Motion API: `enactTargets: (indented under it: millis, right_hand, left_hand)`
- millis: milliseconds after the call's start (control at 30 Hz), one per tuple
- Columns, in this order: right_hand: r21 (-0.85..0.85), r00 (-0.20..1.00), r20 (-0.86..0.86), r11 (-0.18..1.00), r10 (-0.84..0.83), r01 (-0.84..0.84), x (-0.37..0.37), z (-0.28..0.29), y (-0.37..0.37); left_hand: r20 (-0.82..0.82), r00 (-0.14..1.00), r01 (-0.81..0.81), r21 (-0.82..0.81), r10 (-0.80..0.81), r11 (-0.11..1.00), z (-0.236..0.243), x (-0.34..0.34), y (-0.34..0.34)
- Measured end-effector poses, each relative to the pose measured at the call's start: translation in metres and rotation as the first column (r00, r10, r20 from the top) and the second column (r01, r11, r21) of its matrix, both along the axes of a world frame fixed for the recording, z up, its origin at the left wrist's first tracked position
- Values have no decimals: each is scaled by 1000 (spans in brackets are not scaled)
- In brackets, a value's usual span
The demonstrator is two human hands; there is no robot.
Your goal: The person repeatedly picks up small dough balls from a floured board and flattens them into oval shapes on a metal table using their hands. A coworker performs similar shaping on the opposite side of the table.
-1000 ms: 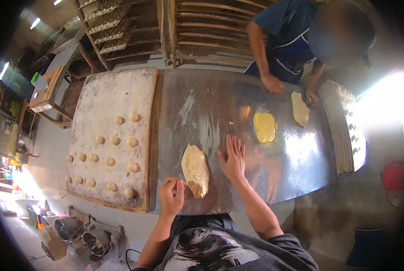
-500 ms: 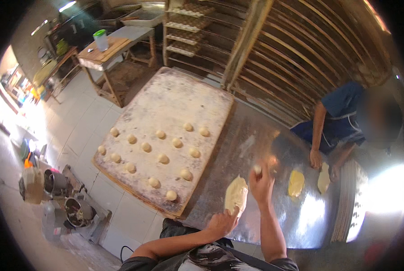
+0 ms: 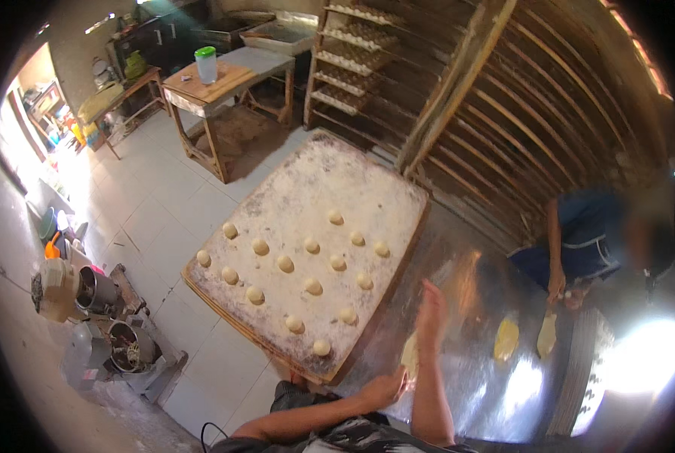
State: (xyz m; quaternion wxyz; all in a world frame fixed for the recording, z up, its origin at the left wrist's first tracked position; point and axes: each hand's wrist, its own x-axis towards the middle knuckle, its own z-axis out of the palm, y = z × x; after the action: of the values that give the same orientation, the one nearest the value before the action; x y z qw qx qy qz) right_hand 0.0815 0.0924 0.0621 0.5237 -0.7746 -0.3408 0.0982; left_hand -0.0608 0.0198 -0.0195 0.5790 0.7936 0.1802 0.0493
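A pale piece of flattened dough (image 3: 408, 353) lies on the shiny metal table in front of me, partly hidden by my right arm. My left hand (image 3: 386, 388) is at its near end, with the fingers curled onto the dough's edge. Over the dough's right side, my right hand (image 3: 430, 313) is raised with fingers stretched out, and nothing shows in it. Farther right lies another flat dough piece (image 3: 505, 340) with a yellow layer on it. A person across the table has a hand (image 3: 555, 285) at the end of a long dough strip (image 3: 546, 335).
Several round dough balls (image 3: 285, 263) sit on a floured wooden board (image 3: 352, 174) left of the metal table (image 3: 458, 377). A stack of thin sheets (image 3: 579, 362) stands at the right. Behind are a wooden rack (image 3: 458, 83) and a small table (image 3: 235, 72). Metal pots (image 3: 131, 347) stand at lower left.
My right hand has gone from a closed grip on a small pale lump to outstretched fingers; the lump no longer shows. The view has shifted, moving the board rightward. The other person's hands have come together.
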Motion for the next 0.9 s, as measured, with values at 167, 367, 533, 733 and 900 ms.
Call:
enactTargets:
  millis: [167,367,533,733,900]
  right_hand:
    - [-471,527,-800,844,-285,-258,16,-28,-222]
    - [-5,189,-981,980,-43,197,-69,-50,-183]
    - [-71,204,-971,968,-122,243,-90,-54,-239]
    - [-525,913,408,819,6,230,-87,-118,-300]
    - [0,791,359,848,-495,531,-80,-13,-276]
  left_hand:
    - [153,988,-49,99,34,994,12,7,0]
    - [-245,877,439,759,-413,481,93,-36,-22]
    - [611,683,-43,581,-401,812,79,22,-35]
    - [315,723,362,585,-615,726,-6,35,-44]
    - [350,816,186,593,-459,783,-22,53,-49]
